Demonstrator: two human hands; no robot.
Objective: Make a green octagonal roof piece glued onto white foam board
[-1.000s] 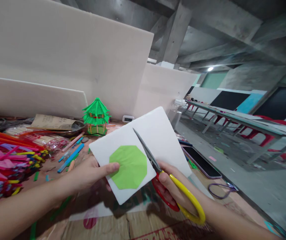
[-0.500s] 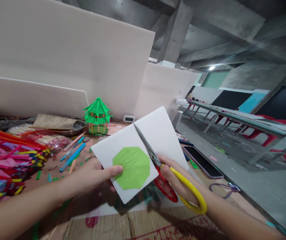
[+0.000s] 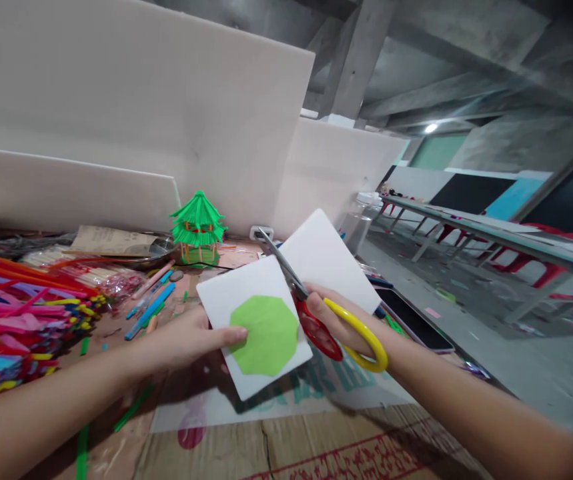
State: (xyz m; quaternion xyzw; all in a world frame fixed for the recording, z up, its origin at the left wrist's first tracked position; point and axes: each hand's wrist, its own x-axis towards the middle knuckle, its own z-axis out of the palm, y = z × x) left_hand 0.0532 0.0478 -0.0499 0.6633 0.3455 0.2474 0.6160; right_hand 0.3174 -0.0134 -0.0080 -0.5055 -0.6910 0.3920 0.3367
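My left hand (image 3: 216, 337) grips a small white board (image 3: 246, 280), thumb on top and the other fingers mostly hidden underneath. On that board lies a light green paper octagon (image 3: 266, 337), its left edge under my thumb. My right hand (image 3: 341, 320) is closed around scissors (image 3: 356, 337) with one yellow and one red handle loop. The metal blades point up and left, close together, between the first board and a second white piece (image 3: 323, 257). That second piece sits behind my right hand; whether my fingers hold it I cannot tell.
A small green-roofed pavilion model (image 3: 199, 230) stands behind the boards. Colourful pipe cleaners (image 3: 11, 313) are heaped at left, near blue pens (image 3: 151, 310). A phone (image 3: 416, 320) lies at right, with a clear bottle (image 3: 361, 220) beyond. White panels (image 3: 166, 113) wall off the back.
The white sheet has come apart into two pieces along the scissors' line. The scissors have shifted slightly left and up, their blades now past the board's edge.
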